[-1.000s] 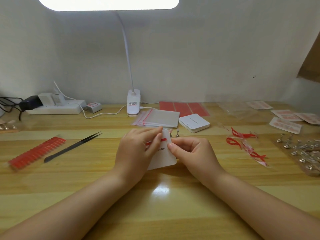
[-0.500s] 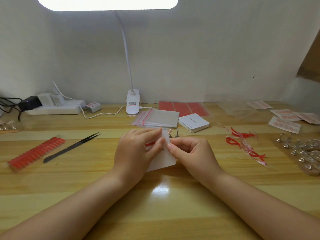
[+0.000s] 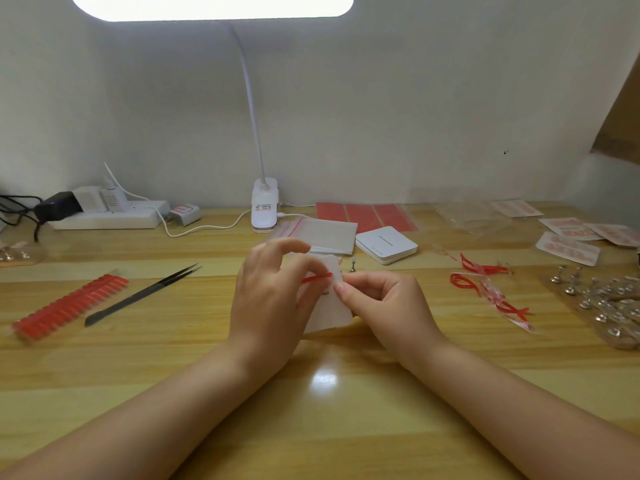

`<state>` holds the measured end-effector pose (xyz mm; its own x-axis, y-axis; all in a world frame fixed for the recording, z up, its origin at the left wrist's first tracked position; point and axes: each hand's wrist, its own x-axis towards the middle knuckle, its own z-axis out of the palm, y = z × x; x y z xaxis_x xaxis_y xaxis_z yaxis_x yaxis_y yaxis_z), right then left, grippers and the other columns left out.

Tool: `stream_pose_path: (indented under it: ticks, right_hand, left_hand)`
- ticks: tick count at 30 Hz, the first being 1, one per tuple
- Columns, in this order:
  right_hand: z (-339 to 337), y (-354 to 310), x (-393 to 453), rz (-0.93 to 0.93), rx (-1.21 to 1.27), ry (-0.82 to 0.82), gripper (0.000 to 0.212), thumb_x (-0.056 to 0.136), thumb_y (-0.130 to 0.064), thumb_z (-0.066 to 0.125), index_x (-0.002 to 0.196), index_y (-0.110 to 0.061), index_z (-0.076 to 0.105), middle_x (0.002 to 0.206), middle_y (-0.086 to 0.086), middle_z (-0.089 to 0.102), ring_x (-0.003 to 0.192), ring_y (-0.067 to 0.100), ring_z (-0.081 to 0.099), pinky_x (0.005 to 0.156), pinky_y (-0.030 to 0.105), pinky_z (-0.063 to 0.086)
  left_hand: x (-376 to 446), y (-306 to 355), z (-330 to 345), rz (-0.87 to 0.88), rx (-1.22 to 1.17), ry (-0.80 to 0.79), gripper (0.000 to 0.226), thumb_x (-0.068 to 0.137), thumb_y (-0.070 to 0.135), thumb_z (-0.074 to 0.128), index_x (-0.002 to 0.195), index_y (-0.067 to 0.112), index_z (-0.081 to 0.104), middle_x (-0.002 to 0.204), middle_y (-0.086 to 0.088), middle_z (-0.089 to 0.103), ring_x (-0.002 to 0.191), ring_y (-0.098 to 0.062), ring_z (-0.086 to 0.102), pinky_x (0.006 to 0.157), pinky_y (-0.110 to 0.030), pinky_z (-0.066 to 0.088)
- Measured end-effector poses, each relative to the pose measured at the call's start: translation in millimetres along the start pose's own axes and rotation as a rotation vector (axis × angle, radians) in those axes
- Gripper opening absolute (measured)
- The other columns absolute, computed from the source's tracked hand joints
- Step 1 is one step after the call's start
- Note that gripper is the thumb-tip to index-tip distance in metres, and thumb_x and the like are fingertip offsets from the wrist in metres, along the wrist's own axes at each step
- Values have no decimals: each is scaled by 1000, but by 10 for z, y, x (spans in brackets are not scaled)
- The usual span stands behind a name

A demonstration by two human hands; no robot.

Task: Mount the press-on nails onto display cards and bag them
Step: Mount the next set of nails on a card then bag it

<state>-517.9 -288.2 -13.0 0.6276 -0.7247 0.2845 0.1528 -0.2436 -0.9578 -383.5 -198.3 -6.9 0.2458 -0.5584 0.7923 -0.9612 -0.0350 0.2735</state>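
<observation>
Left hand fingers pinch red strip on white card; right hand fingers pinch card edge above tabletop.

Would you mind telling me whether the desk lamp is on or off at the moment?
On. The desk lamp has its head glowing bright white at the top of the view, and its glare reflects off the wooden table below.

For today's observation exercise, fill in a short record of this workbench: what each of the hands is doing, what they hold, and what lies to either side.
left hand: pinches the red strip on the card
right hand: pinches the card's edge
held item: white display card, over the table
left side: red nail strip, black tweezers
right side: red peeled strips, metal studs
behind: bag stack, card stack
</observation>
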Motion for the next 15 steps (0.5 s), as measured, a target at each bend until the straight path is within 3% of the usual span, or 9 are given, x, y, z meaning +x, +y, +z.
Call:
stream_pose_path:
  ticks: [5,8,15]
  right_hand:
    - [7,0,-12,-54,-49,-33,13,89,-11,68,95,-16,78,84,0,77,82,16,72,71,24,55]
    - [8,-6,-10,-78,-45,-46,16,89,-8,67,93,-20,77,83,-2,77,78,6,70,67,19,53]
    - [3,-4,-25,-117,-35,-71,20,90,-7,66,97,-22,76,87,-8,76,83,4,71,71,15,51]
  left_hand:
    - [1,-17,-2,8,-10,-10,16,83,28,65,82,14,71,101,-8,61,97,-35,56,83,-44,46]
    - [7,-22,-10,34,-13,-9,22,85,32,58,81,15,72,100,-8,62,96,-36,57,81,-47,47]
    - [11,-17,-7,79,-13,22,22,85,31,58,79,16,73,96,-7,62,93,-34,58,77,-48,48]
